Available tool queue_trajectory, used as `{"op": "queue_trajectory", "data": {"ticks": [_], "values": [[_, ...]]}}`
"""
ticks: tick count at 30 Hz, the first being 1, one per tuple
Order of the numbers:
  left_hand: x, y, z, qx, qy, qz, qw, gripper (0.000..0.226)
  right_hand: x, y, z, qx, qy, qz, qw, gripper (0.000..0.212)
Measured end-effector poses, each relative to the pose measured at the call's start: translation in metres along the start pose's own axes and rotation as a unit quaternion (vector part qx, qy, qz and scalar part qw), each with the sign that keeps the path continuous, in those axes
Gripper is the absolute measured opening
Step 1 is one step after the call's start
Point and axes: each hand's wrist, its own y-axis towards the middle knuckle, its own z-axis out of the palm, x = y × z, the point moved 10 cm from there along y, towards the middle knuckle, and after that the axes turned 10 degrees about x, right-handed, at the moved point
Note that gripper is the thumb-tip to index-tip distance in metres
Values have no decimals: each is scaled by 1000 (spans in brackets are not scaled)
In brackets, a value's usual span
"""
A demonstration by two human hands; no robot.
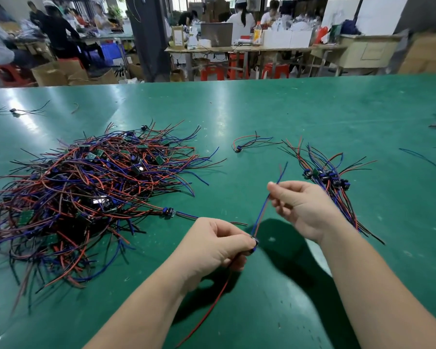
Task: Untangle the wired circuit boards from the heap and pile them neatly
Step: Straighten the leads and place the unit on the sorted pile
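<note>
A green work table [312, 109] filled most of the view, with a workshop of seated people behind it. On its left side lay the heap [86, 192] of wired circuit boards, a broad tangle of red, blue and black leads pointing every way, small green boards showing here and there among them. To the right sat the sorted pile [330, 177], its boards bunched together and its wires roughly aligned, with the long axis running from far-left to near-right.

Between the two, above the table, the person's hands held one wired board. The left hand [212, 248], fingers curled, pinched the small board [254, 241] at its fingertips. The right hand [302, 207] pinched the board's blue wire [262, 210] between thumb and forefinger, higher and farther away. The piece ran diagonally, the blue wire's free end pointing up and away past the right thumb while a red wire [212, 306] trailed down toward the camera.

A single wired board [238, 148] lay apart, between heap and pile near the table's middle.

Open cardboard boxes [53, 74] stood on the floor beyond the table's far-left edge, their contents impossible to make out.
</note>
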Motion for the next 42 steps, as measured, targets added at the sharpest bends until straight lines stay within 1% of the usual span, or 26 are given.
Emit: {"op": "queue_trajectory", "data": {"ticks": [3, 6, 8, 11, 13, 14, 15, 16, 17, 19, 20, 21, 23, 25, 28, 30, 34, 36, 37, 38, 39, 40, 42], "values": [[3, -2, 8, 27, 44, -17, 999, 11, 10, 0, -32, -71, 33, -25, 997, 11], [5, -1, 12, 42, 72, -28, 996, 11, 8, 1, -40, -83, 44, -34, 995, 13], [7, -1, 11, 44, 72, -34, 996, 11, 7, 1, -39, -87, 57, -38, 994, 13], [8, -2, 8, 45, 53, -39, 997, 10, 9, 0, -48, -131, 85, -65, 986, 16], [5, -2, 2, 18, 34, -24, 999, 10, 19, -6, -63, -195, 69, -112, 972, 18], [3, -2, -5, -13, 2, -7, 1000, 10, 27, -10, -69, -225, 32, -136, 964, 19], [1, -1, -13, -49, -38, 13, 998, 9, 36, -14, -70, -232, -11, -156, 960, 21], [-1, 0, -21, -86, -69, 32, 993, 7, 41, -15, -62, -209, -49, -169, 962, 21], [-3, 0, -28, -117, -86, 49, 988, 7, 42, -13, -45, -151, -74, -174, 970, 20], [-5, 1, -37, -151, -93, 76, 981, 13, 31, -10, 5, 11, -111, -159, 981, 17], [-5, 1, -39, -158, -85, 85, 980, 13, 24, -11, 29, 75, -145, -154, 975, 16], [-6, 1, -39, -158, -71, 92, 981, 12, 19, -13, 47, 114, -192, -154, 963, 13], [-8, 1, -36, -145, -31, 105, 983, 9, 14, -14, 62, 128, -261, -161, 943, 12], [-12, 1, -33, -128, 4, 126, 984, 14, 17, -13, 60, 119, -259, -162, 945, 13], [-23, 2, -28, -97, 52, 171, 979, 25, 19, -15, 54, 135, -246, -163, 946, 14], [-26, 4, -22, -72, 90, 181, 977, 32, 22, -17, 52, 142, -267, -169, 938, 16], [-26, 6, -13, -19, 129, 186, 974, 44, 26, -18, 50, 150, -301, -173, 926, 29], [-25, 6, -11, -7, 153, 179, 972, 47, 28, -17, 46, 120, -309, -179, 926, 29], [-24, 6, -11, -12, 174, 175, 969, 47, 34, -16, 38, 82, -305, -188, 930, 28], [-25, 4, -14, -35, 212, 174, 961, 45, 43, -16, 23, 23, -298, -203, 932, 27], [-29, 0, -21, -78, 269, 180, 943, 42, 55, -18, 2, -52, -300, -222, 926, 27], [-36, -5, -30, -132, 337, 184, 914, 40, 69, -24, -22, -133, -312, -240, 909, 26], [-46, -16, -49, -234, 441, 165, 851, 36, 93, -42, -67, -274, -354, -256, 857, 20]]}}
